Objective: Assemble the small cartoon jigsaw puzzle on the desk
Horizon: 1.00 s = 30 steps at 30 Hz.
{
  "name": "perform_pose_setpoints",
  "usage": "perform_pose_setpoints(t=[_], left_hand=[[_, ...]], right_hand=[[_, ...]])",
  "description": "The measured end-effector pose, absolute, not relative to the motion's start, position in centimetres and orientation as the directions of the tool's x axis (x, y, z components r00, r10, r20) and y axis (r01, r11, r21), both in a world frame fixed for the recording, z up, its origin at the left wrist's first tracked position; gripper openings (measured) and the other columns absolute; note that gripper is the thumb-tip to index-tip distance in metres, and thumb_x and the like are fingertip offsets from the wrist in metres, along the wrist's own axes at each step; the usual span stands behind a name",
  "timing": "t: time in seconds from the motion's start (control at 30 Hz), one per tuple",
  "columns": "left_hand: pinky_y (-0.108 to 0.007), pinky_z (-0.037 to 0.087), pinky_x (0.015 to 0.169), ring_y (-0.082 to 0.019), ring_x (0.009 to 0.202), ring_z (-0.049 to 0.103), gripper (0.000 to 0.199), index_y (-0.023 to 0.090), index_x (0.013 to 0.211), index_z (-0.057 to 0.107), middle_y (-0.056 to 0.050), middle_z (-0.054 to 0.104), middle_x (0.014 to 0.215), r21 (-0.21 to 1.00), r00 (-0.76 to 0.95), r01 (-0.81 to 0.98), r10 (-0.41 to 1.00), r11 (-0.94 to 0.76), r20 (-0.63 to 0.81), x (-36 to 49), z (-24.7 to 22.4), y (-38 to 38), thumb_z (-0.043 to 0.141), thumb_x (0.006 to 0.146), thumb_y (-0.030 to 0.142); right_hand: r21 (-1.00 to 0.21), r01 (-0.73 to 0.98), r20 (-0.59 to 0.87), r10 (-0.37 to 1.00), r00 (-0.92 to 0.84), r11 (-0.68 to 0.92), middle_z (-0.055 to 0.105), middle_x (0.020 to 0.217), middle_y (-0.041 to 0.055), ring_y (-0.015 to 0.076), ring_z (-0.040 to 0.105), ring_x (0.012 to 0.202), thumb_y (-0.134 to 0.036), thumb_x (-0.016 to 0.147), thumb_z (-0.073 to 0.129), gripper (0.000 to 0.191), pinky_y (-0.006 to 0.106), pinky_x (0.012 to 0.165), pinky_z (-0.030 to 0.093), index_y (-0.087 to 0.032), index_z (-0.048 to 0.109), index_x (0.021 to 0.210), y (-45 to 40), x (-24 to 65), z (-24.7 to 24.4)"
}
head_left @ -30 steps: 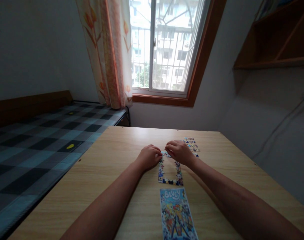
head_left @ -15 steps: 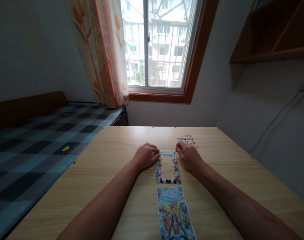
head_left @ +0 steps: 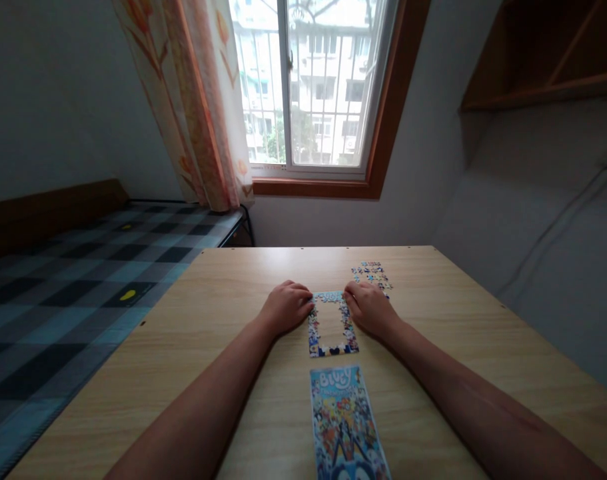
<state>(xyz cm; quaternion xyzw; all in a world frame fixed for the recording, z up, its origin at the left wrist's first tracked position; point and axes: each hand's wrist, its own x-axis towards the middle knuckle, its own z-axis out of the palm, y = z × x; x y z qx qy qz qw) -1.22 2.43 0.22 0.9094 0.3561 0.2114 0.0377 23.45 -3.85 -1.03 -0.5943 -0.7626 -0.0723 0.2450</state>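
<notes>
A partly assembled jigsaw puzzle (head_left: 312,333) lies flat on the wooden table, its border joined around a bare middle. At its upper left edge, the bent fingers and thumb of my left hand (head_left: 287,307) are closed against the side. My right hand (head_left: 372,307) has its fingers curled together on the upper right corner, covering part of that edge. Whether a loose piece is under those fingers is hidden. Just beyond my right hand lie several loose puzzle pieces (head_left: 376,268). Nearer to me is a printed picture sheet (head_left: 346,420) headed "BLUEY".
The light wooden table (head_left: 193,380) reaches toward the wall below a barred window (head_left: 326,100). To the left stands a bed (head_left: 98,267) with a checked cover, beside a flowered curtain (head_left: 196,120). A wooden shelf (head_left: 548,60) hangs on the right wall.
My right hand has moved slightly left and down, from beside the puzzle's upper right corner onto it. My left hand stays at the left edge. The whole view has shifted slightly.
</notes>
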Motion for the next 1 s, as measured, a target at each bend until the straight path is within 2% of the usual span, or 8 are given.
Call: perform_pose_setpoints(t=[0.37, 0.67, 0.87, 1.0], left_hand=[[-0.040, 0.050, 0.094, -0.025, 0.101, 0.065, 0.021, 0.023, 0.100, 0.079, -0.004, 0.078, 0.106, 0.216, 0.654, 0.629, 0.658, -0.747, 0.373, -1.09, 0.28, 2.41, 0.066, 0.087, 0.033], [-0.041, 0.052, 0.092, -0.024, 0.099, 0.066, 0.018, 0.024, 0.098, 0.079, -0.003, 0.078, 0.105, 0.261, 0.638, 0.617, 0.667, -0.742, 0.385, -1.08, 0.32, 2.48, 0.067, 0.086, 0.031], [-0.042, 0.052, 0.094, -0.025, 0.102, 0.066, 0.023, 0.021, 0.104, 0.079, -0.006, 0.077, 0.107, 0.311, 0.593, 0.621, 0.691, -0.720, 0.413, -1.16, -0.06, 2.91, 0.067, 0.086, 0.029], [-0.042, 0.052, 0.094, -0.025, 0.103, 0.066, 0.025, 0.022, 0.108, 0.078, -0.006, 0.077, 0.110, 0.276, 0.619, 0.612, 0.666, -0.741, 0.416, -1.20, -0.28, 3.10, 0.062, 0.090, 0.027]], right_hand=[[-0.158, 0.938, 0.513, 0.838, -0.188, 0.308, 0.068, 0.082, 0.0060, 0.0222, 0.059, 0.083, -0.024, 0.099, 0.052, 0.016, 0.033, 0.081, 0.034, -0.020, 0.063, 0.088, -4.51, 23.27, -0.49], [-0.246, 0.870, 0.643, 0.744, -0.183, 0.427, 0.071, 0.083, 0.0049, 0.0231, 0.060, 0.083, -0.026, 0.099, 0.056, 0.018, 0.035, 0.081, 0.039, -0.021, 0.068, 0.087, -4.16, 23.84, -0.67], [-0.311, 0.820, 0.709, 0.692, -0.136, 0.480, 0.074, 0.080, 0.0051, 0.0228, 0.064, 0.078, -0.031, 0.098, 0.061, 0.019, 0.036, 0.076, 0.044, -0.022, 0.075, 0.089, -4.05, 24.16, -0.86], [-0.332, 0.790, 0.709, 0.688, -0.152, 0.516, 0.077, 0.085, 0.0062, 0.0234, 0.068, 0.083, -0.030, 0.096, 0.064, 0.016, 0.038, 0.080, 0.049, -0.023, 0.077, 0.092, -3.99, 24.13, -0.96]])
